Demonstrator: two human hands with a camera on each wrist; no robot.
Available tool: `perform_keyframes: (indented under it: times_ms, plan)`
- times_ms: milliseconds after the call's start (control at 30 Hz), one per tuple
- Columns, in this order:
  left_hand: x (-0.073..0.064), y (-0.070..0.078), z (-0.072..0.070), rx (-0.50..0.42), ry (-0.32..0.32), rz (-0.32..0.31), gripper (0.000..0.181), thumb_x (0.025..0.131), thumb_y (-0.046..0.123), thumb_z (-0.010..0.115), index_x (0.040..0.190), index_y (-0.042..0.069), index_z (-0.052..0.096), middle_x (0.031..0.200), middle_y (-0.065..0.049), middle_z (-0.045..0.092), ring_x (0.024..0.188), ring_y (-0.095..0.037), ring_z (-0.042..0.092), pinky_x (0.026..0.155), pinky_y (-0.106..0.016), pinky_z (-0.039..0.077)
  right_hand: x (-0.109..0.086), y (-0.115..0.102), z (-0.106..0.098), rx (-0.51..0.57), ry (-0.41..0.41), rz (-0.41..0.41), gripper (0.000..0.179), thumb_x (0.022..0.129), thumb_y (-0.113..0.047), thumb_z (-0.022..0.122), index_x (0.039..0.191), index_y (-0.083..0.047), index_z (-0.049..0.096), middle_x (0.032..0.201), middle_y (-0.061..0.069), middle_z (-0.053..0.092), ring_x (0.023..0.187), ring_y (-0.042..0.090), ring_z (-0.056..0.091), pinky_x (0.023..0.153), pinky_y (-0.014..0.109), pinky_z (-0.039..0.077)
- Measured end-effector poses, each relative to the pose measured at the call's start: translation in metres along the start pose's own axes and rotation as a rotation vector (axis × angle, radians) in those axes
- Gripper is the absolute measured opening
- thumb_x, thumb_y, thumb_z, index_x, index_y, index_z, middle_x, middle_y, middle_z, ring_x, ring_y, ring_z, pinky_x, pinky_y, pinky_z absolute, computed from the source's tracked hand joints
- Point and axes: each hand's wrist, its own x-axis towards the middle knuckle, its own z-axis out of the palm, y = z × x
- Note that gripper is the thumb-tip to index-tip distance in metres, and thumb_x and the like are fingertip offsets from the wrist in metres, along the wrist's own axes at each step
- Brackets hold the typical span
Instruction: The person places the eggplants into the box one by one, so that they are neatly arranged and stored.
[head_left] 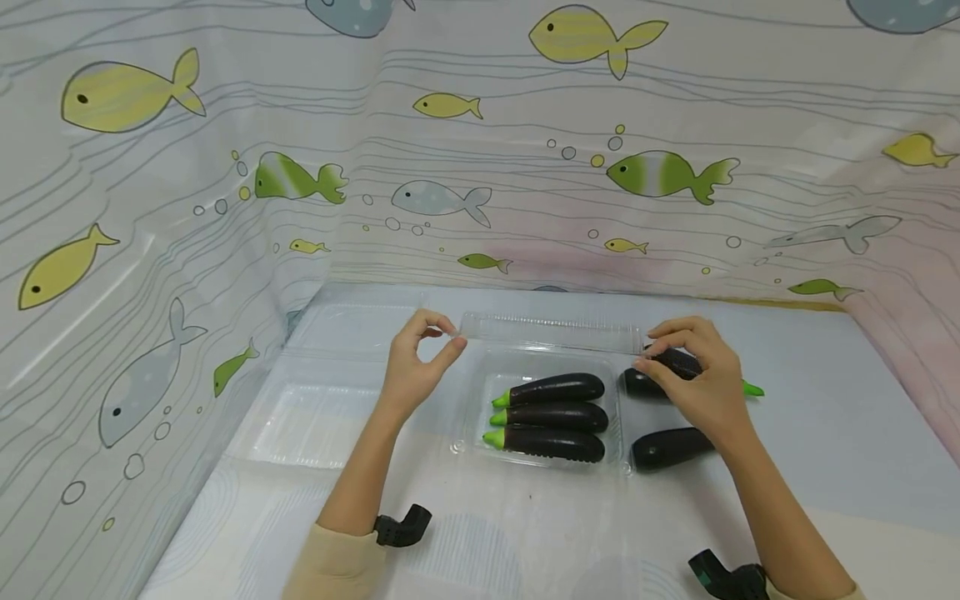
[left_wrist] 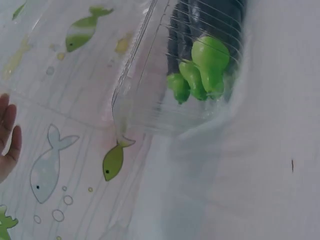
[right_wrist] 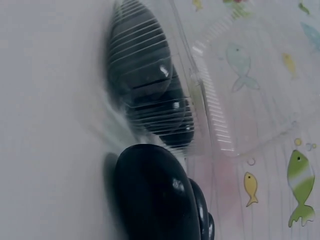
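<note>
An open clear plastic box (head_left: 480, 417) stands in the middle of the table, with three dark eggplants (head_left: 558, 417) lying side by side in it, green stems to the left. Its hinged lid (head_left: 551, 332) is tilted up behind the base. At the lid's left corner my left hand (head_left: 412, 367) pinches with thumb and forefinger. My right hand (head_left: 705, 375) pinches the opposite corner, above some loose eggplants (head_left: 667, 450). In the left wrist view the green stems (left_wrist: 210, 60) show through the ribbed wall; the right wrist view shows the raised lid (right_wrist: 260, 85).
A second clear box (head_left: 315, 425) lies open at the left, its lid (head_left: 352, 325) folded back. Three loose eggplants are right of the middle box, partly covered by the right hand and forearm. A fish-patterned sheet (head_left: 525, 225) rises behind the table and along its sides.
</note>
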Motion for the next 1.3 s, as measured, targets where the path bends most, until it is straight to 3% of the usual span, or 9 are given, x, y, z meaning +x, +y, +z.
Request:
perform_keyframes:
  times_ms: [133,267,433,600,833,1033,1300]
  plan:
    - [-0.008,0.003,-0.006,-0.014,-0.069,0.012,0.012,0.082,-0.008,0.069,0.089,-0.006,0.058,0.088,-0.016,0.059,0.089,-0.015,0.054,0.089,-0.041,0.044,-0.008,-0.003,-0.003,-0.021,-0.045,-0.009,0.035,0.054,0.030,0.076,0.073,0.004,0.062,0.091,0.019,0.059,0.098,0.006,0.050,0.088,0.015,0.038]
    - [-0.015,0.003,-0.011,-0.020,-0.121,0.027,0.015,0.079,-0.012,0.070,0.085,-0.004,0.059,0.085,-0.015,0.059,0.087,-0.016,0.053,0.086,-0.031,0.042,-0.017,-0.003,-0.005,0.016,-0.074,-0.033,0.039,0.051,0.029,0.077,0.074,0.000,0.063,0.086,0.012,0.060,0.094,0.006,0.051,0.087,0.016,0.039]
    - [-0.032,-0.018,-0.015,0.017,-0.188,0.009,0.020,0.076,-0.010,0.075,0.086,0.002,0.063,0.086,-0.011,0.061,0.087,-0.018,0.056,0.088,-0.031,0.044,-0.035,0.007,-0.003,0.118,-0.131,-0.070,0.038,0.053,0.026,0.076,0.075,-0.002,0.063,0.082,0.007,0.060,0.088,0.013,0.053,0.082,0.020,0.042]
    - [-0.052,-0.035,-0.019,0.118,-0.257,0.003,0.027,0.072,0.002,0.083,0.083,0.017,0.064,0.091,0.004,0.061,0.092,-0.014,0.057,0.089,-0.034,0.047,-0.062,0.025,-0.003,0.058,-0.251,-0.018,0.047,0.054,0.021,0.081,0.077,-0.016,0.063,0.088,0.001,0.058,0.094,0.010,0.051,0.086,0.016,0.041]
    - [-0.070,-0.040,-0.016,0.214,-0.302,0.012,0.029,0.067,0.009,0.087,0.076,0.024,0.064,0.091,0.013,0.057,0.094,-0.009,0.054,0.083,-0.030,0.048,-0.082,0.035,-0.004,0.016,-0.337,0.036,0.049,0.058,0.009,0.087,0.079,-0.027,0.062,0.091,-0.007,0.057,0.091,0.007,0.051,0.086,0.016,0.040]
    - [-0.082,-0.047,-0.012,0.382,-0.328,0.083,0.032,0.064,0.013,0.089,0.075,0.023,0.062,0.092,0.015,0.056,0.094,-0.007,0.054,0.081,-0.029,0.049,-0.093,0.039,0.000,-0.020,-0.370,-0.037,0.047,0.055,0.002,0.089,0.079,-0.029,0.062,0.092,-0.010,0.057,0.091,0.008,0.050,0.086,0.015,0.039]
    - [-0.092,-0.052,-0.008,0.435,-0.335,0.113,0.031,0.064,0.015,0.090,0.077,0.021,0.062,0.096,0.011,0.057,0.093,-0.009,0.053,0.080,-0.028,0.048,-0.105,0.045,0.005,-0.075,-0.377,-0.067,0.038,0.057,-0.007,0.088,0.077,-0.028,0.064,0.093,-0.010,0.056,0.091,0.009,0.047,0.082,0.016,0.038]
